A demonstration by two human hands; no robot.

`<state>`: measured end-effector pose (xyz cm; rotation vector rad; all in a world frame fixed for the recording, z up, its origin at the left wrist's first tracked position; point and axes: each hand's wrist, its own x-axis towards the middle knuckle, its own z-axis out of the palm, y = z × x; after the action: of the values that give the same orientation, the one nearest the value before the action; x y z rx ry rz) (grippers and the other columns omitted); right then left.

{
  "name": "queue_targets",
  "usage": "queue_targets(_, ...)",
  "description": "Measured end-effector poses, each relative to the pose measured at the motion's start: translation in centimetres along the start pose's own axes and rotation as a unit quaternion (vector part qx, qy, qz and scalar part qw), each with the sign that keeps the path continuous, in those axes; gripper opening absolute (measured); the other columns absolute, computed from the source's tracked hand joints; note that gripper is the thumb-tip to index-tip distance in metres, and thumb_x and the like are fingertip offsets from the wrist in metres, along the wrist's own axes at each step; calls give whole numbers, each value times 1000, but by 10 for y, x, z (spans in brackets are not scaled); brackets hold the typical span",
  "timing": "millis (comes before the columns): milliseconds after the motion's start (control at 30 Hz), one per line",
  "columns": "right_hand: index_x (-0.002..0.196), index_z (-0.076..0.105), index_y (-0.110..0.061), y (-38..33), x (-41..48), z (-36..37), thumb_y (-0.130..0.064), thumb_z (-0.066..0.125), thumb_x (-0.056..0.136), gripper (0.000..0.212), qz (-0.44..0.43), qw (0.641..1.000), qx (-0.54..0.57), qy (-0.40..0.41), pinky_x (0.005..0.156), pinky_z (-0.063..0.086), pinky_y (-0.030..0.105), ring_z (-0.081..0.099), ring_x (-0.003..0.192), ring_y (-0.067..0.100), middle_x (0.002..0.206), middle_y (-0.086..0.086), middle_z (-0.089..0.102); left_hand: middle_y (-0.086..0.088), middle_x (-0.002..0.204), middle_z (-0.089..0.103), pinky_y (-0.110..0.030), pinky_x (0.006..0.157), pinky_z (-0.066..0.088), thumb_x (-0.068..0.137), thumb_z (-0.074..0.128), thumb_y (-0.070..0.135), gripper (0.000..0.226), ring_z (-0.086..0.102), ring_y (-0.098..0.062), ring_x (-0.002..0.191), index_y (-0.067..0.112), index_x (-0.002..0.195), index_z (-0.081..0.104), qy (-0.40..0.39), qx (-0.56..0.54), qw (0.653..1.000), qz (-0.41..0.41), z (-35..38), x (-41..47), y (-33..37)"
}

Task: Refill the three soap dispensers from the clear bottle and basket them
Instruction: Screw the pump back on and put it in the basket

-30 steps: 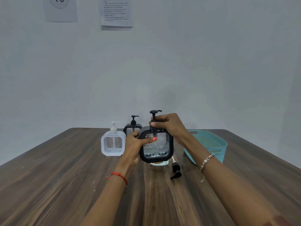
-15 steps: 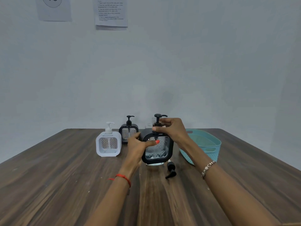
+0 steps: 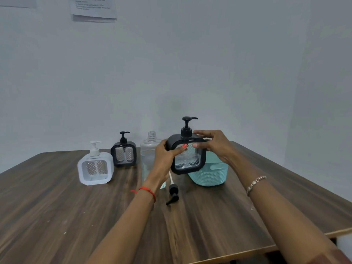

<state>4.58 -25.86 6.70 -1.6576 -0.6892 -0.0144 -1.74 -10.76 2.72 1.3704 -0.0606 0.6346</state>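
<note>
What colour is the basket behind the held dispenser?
The basket is light teal, with a woven-look texture; the head view shows it.

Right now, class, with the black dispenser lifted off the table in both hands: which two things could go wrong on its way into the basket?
1. The black dispenser holds liquid and hangs in the air, pinched only near its top corners by the left grip and right grip; it might slip or tilt.
2. The clear bottle stands uncapped right beside the left grip; a nudge could tip and spill it.
</note>
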Motion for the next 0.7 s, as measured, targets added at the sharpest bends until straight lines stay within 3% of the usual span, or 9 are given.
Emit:
queue_targets(167, 124, 56, -1, -6, 16, -34, 12, 70, 70, 57, -40, 999, 1, 35, 64, 55, 13, 62, 91, 17, 107, 7, 61, -1, 110, 64, -26, 85, 51, 80, 71, 11, 46, 62, -15, 99, 9, 121, 52, -8, 67, 996, 60, 37, 29, -5)
queue_targets(300, 124, 57, -1, 3, 29, -54, 12, 69, 71, 56, -63, 996, -11, 57, 65, 54, 12, 61, 97, 16, 110, 4, 62, 10, 102, 61, -5, 69, 48, 84, 67, 13, 37, 59, 0, 91, 16, 117, 51, -27, 86, 993, 80, 62, 42, -12)
queue_targets(367, 123, 57, -2, 13, 34, -62, 12, 69, 72, 54, -63, 996, -8, 63, 69, 55, 12, 61, 99, 16, 112, 5, 63, 8, 104, 60, -3, 68, 46, 85, 66, 14, 38, 58, -2, 91, 14, 119, 50, -26, 103, 991, 82, 70, 48, -20)
queue_targets(467, 122, 58, -2, 30, 38, -69, 11, 67, 74, 51, -63, 996, -10, 62, 77, 55, 14, 62, 99, 16, 112, 7, 64, 4, 110, 59, -11, 75, 45, 86, 65, 15, 37, 56, -9, 98, 12, 120, 50, -24, 130, 988, 76, 78, 52, -33)
queue_targets(600, 123, 59, -5, 50, 40, -72, 7, 67, 77, 48, -46, 996, -55, 48, 89, 52, 23, 61, 101, 15, 113, 7, 64, -5, 115, 60, -31, 91, 46, 86, 66, 19, 37, 57, -19, 106, 8, 117, 48, -24, 170, 984, 41, 81, 55, -54)
queue_targets(700, 123, 59, -7, 64, 40, -71, 6, 66, 78, 48, -23, 993, -105, 41, 94, 47, 28, 58, 107, 16, 119, 10, 64, -5, 108, 61, -32, 85, 46, 84, 68, 23, 36, 58, -20, 102, 8, 110, 49, -28, 214, 976, 23, 79, 54, -67)
